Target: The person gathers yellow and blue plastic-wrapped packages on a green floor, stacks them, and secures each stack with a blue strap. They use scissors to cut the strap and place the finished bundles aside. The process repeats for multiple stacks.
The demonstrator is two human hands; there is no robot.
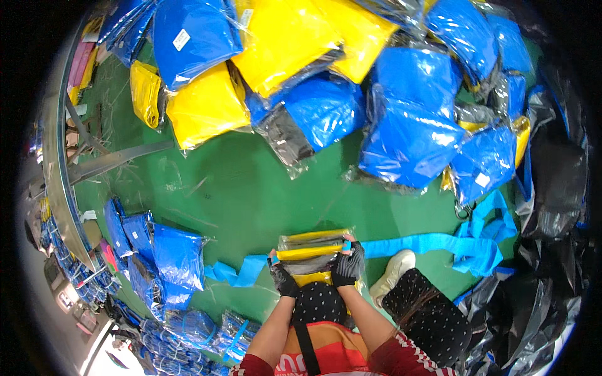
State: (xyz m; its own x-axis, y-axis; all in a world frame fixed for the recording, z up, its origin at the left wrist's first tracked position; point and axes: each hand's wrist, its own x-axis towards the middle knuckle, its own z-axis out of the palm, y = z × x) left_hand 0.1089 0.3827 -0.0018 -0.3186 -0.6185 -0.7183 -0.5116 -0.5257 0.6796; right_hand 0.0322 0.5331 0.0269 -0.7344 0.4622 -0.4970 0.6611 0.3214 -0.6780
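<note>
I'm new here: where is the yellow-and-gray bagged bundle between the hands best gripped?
Likely both ends of the bagged bundle, from left and right, where the left hand and right hand are: its bands run sideways, and a knee crowds its near side.

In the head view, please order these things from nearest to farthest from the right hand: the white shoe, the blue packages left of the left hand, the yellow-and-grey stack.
1. Yellow-and-grey stack: touching the right hand, on its left side.
2. White shoe: just to the right, apart from the hand.
3. Blue packages: farthest left, beyond the left hand.
</note>
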